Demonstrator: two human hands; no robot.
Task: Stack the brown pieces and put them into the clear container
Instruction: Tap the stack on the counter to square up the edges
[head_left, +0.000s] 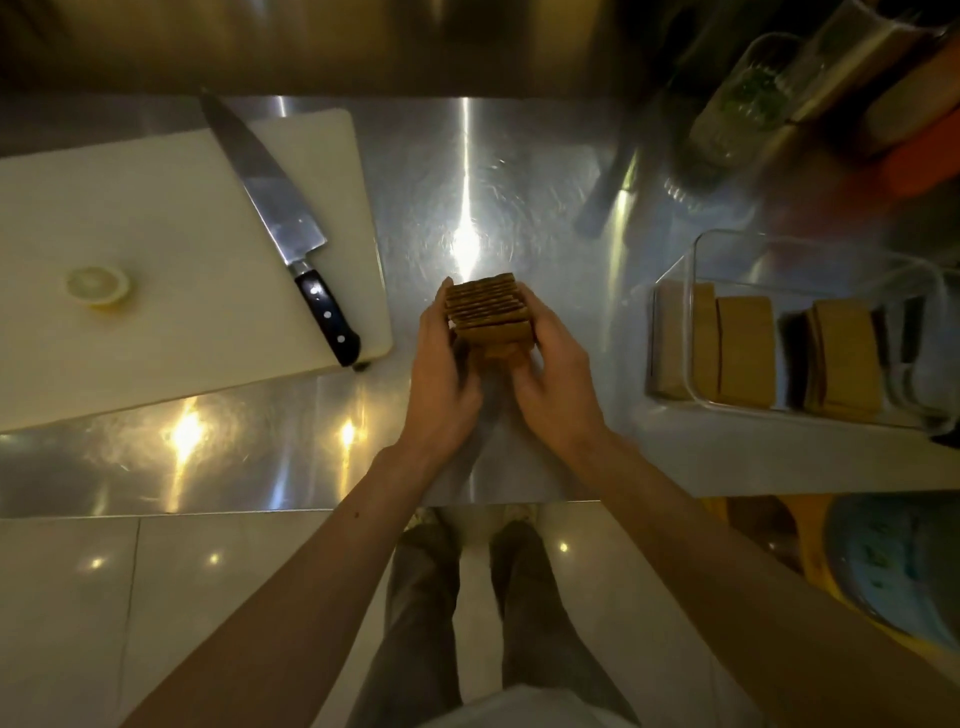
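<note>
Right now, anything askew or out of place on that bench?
The knife lies diagonally on the cutting board, its handle end overhanging the board's near edge. The stack of brown pieces held between both hands is slightly fanned. Nothing spilled.

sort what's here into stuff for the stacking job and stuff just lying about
For the job:
stack of brown pieces
left hand
right hand
clear container

Lying about:
knife
cutting board
lemon piece
bottles

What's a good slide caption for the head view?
Both hands, left and right, squeeze a stack of brown pieces beside the partly filled clear container.
</note>
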